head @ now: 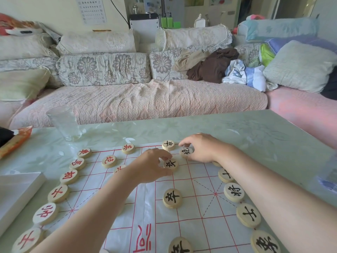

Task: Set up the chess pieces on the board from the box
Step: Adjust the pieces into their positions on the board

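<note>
A thin white board sheet with red grid lines lies on the table. Round wooden pieces with red characters line its left edge; pieces with black characters line its right edge. My left hand pinches a black-character piece resting on the board's far middle. My right hand has its fingers around another black-character piece at the far edge. One more black piece sits just beyond, and a further one stands mid-board.
A clear drinking glass stands at the table's far left. A white box lies at the left edge, with a red-orange packet behind it. A sofa with cushions and clothes runs behind the green glass table.
</note>
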`<state>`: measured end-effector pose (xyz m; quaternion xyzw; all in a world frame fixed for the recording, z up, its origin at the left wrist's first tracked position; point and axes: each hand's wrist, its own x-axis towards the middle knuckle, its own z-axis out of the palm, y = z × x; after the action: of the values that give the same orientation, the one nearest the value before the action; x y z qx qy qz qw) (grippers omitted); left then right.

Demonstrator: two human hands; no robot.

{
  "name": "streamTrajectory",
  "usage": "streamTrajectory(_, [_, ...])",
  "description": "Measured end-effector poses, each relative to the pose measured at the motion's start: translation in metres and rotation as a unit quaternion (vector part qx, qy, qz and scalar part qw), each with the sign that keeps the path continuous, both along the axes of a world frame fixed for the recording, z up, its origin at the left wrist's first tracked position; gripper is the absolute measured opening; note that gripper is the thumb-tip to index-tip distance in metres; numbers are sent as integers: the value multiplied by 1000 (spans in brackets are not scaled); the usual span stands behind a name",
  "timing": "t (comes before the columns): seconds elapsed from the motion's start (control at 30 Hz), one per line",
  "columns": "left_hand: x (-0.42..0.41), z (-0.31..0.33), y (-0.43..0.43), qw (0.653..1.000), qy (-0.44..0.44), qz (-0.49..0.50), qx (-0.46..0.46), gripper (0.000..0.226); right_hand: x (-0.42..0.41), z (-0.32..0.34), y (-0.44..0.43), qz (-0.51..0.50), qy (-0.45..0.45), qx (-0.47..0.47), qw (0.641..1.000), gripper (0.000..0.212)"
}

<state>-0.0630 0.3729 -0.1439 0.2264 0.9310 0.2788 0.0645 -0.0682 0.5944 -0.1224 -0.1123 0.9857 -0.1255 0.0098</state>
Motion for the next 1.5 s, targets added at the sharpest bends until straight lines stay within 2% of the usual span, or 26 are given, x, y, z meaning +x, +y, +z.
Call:
streamTrajectory(0.17, [1,0,0,1000,28,13,-4,55,0,0,-2,-8,-6,0,1000,48])
streamTrajectory(0.33, [3,-1,2,1000,-2,10,19,48,2,2,-3,-5,-9,-3,1000,44])
streamTrajectory(0.5, [3,0,2,1000,17,6,3,57,3,2,-4,-10,-7,-5,1000,43])
streamTrajectory(0.67, [4,1,1,1000,-2,14,16,46,5,5,-6,-7,-10,1,1000,41])
streamTrajectory(0.9, [4,0,-4,1000,-9,6,15,47,4,5,-7,-17,-20,3,1000,47])
streamTrajectory(0.97, [3,1,-3,999,-16,9,31,48,1,5,-10,-28,-14,-12,999,49])
streamTrajectory(1.07, [-6,9,-2,996,3,59,68,39,-6,4,-17,-43,7,-61,997,48])
streamTrajectory(1.17, [-24,13,-1,992,59,108,32,31,-15,3,-27,-50,8,-65,997,46])
streamTrajectory(1.4, [-47,9,19,992,16,108,-63,32,-29,-4,-41,-56,0,-28,998,54])
streamTrajectory(1.5, [-50,5,20,993,8,110,-47,36,-27,-6,-39,-47,32,11,998,53])
